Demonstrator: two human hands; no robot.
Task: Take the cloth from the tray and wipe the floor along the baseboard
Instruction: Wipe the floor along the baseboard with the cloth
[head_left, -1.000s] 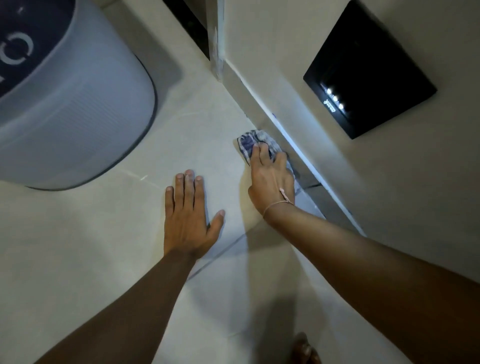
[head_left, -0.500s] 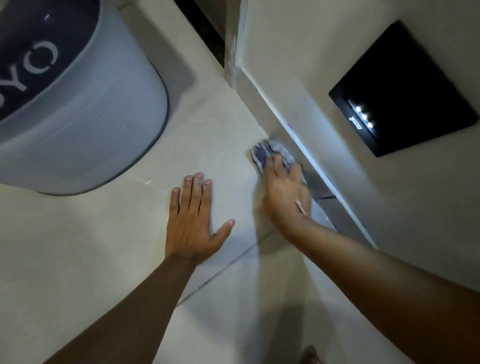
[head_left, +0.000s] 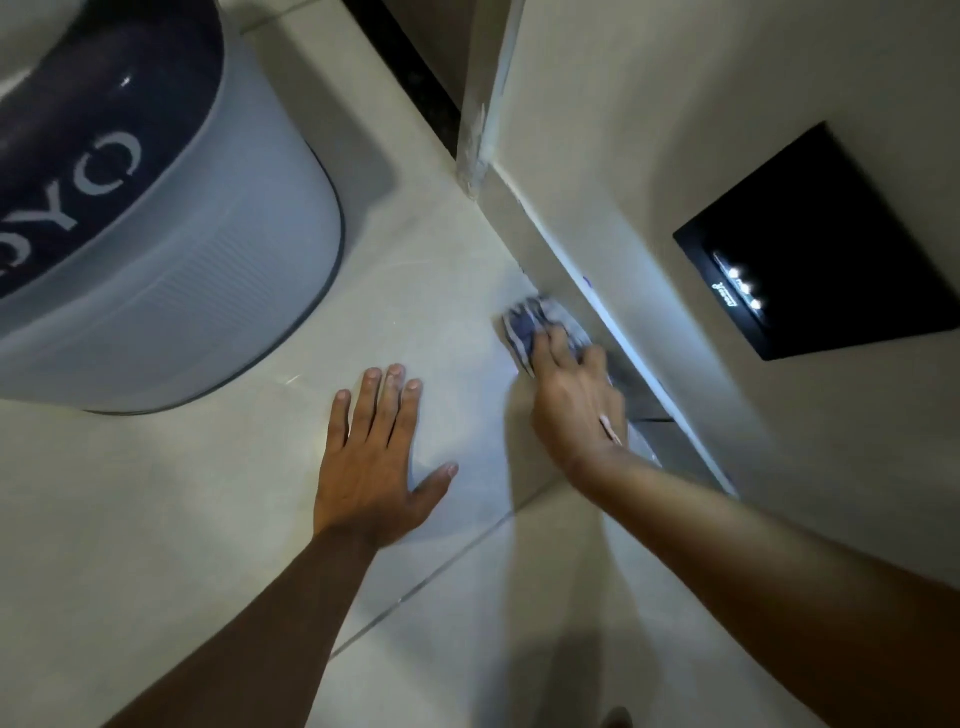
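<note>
My right hand (head_left: 574, 400) presses the crumpled blue-white cloth (head_left: 535, 325) against the pale tiled floor (head_left: 441, 291), touching the baseboard (head_left: 582, 291); my left hand (head_left: 371, 457) lies flat, empty.

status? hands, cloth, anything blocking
Right hand pressing cloth to floor at baseboard. Left hand flat on floor, empty. Path ahead clear to wall corner.

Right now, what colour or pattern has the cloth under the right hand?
The cloth is blue and white, seemingly checked; the head view, the only one, blurs it.
</note>
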